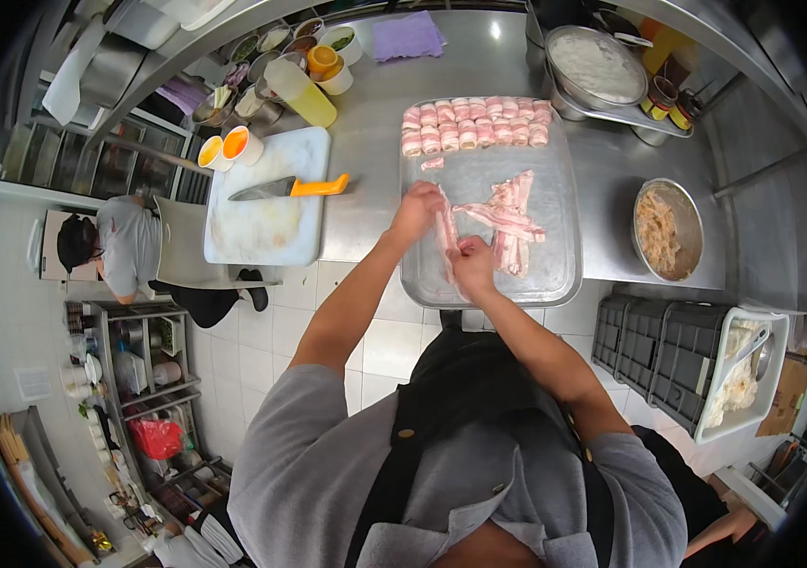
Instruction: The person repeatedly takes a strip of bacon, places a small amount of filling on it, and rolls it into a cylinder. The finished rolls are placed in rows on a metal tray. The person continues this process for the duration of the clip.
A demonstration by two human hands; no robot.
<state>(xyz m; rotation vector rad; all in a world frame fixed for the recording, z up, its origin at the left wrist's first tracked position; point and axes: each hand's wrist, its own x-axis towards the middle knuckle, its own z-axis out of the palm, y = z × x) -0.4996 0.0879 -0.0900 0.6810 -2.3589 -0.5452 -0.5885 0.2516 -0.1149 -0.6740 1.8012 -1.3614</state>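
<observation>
A strip of raw bacon (446,221) runs lengthwise over the near left part of a metal tray (552,284). My left hand (419,211) grips its far end between thumb and fingers. Lower down the same strip, my right hand (476,271) pinches it, partly covering its near end. Right of my hands lies a loose pile of bacon strips (513,220), some crossing others. Two rows of bacon-wrapped rolls (474,128) fill the tray's far end. A small bacon scrap (432,163) lies just below them.
A white cutting board (268,234) at left carries a yellow-handled knife (304,187) and two cups. Beyond it stand a squeeze bottle (304,92) and several bowls. A metal bowl of pale filling (659,231) sits right. One person (126,241) sits at left; others are partly visible below.
</observation>
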